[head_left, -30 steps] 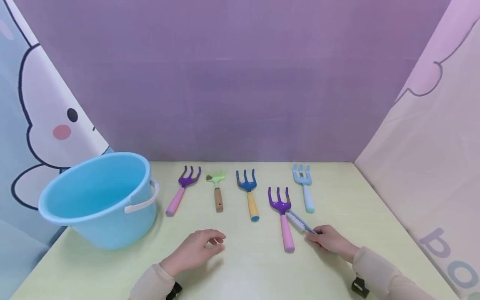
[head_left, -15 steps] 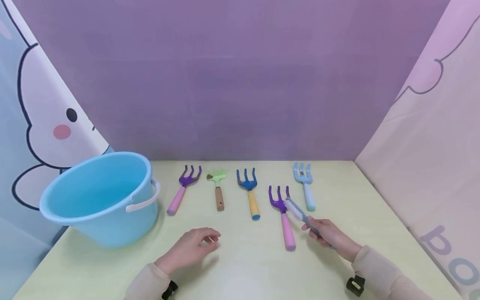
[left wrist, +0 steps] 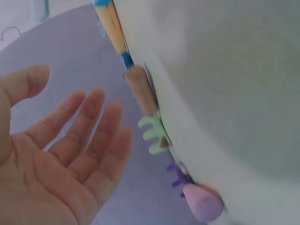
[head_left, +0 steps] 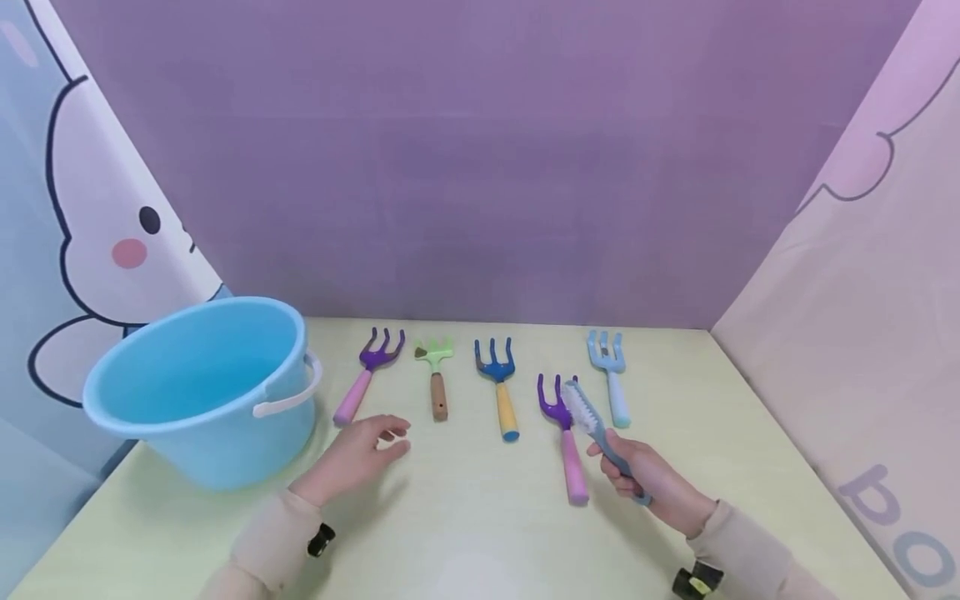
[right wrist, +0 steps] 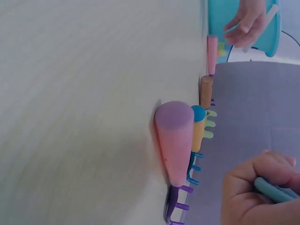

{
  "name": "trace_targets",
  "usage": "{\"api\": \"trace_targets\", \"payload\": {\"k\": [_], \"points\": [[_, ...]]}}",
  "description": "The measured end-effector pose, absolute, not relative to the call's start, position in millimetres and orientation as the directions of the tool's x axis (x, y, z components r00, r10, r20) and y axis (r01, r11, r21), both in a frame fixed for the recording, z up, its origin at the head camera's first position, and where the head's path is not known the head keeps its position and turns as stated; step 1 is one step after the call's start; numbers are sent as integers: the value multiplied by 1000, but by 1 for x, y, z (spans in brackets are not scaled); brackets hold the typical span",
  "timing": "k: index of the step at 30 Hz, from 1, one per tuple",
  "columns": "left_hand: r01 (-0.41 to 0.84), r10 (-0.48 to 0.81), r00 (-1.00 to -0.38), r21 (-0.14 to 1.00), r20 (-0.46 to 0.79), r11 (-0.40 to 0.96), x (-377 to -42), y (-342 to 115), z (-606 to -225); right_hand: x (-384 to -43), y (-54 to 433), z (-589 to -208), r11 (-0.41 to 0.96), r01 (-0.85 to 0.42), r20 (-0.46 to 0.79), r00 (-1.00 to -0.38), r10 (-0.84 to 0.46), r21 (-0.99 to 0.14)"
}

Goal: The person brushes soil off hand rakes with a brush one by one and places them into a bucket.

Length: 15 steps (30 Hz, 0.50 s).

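A right hand gripped a white-bristled blue-grey brush over a pink-handled purple fork, near right on the worktop, partly screening its tines. Four other forks lay farther back; a light-blue bucket stood left, near the loose-fingered left hand. The right wrist view caught just the brush's handle.

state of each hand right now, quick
Left hand: open, holding nothing.
Right hand: closed, holding the brush.
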<state>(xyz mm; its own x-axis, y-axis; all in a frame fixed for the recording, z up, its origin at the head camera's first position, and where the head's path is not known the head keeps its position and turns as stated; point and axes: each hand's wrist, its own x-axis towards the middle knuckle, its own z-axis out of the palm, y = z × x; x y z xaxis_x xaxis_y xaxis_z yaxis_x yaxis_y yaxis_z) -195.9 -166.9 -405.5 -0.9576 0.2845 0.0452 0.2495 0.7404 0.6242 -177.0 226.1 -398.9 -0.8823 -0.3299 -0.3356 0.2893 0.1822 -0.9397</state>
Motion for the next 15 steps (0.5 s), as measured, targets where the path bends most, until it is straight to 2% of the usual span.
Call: {"api": "trace_targets", "payload": {"k": [6,15], "points": [[178,184,-982,575,48,798,-222,-181,-401,-176,220,-397,166,264,-307,-884,-353,-950],[108,99,-994,400,43,910,-260,-192,-400,-176,220,-391,87,270,-283,-884,-372,-959]]}}
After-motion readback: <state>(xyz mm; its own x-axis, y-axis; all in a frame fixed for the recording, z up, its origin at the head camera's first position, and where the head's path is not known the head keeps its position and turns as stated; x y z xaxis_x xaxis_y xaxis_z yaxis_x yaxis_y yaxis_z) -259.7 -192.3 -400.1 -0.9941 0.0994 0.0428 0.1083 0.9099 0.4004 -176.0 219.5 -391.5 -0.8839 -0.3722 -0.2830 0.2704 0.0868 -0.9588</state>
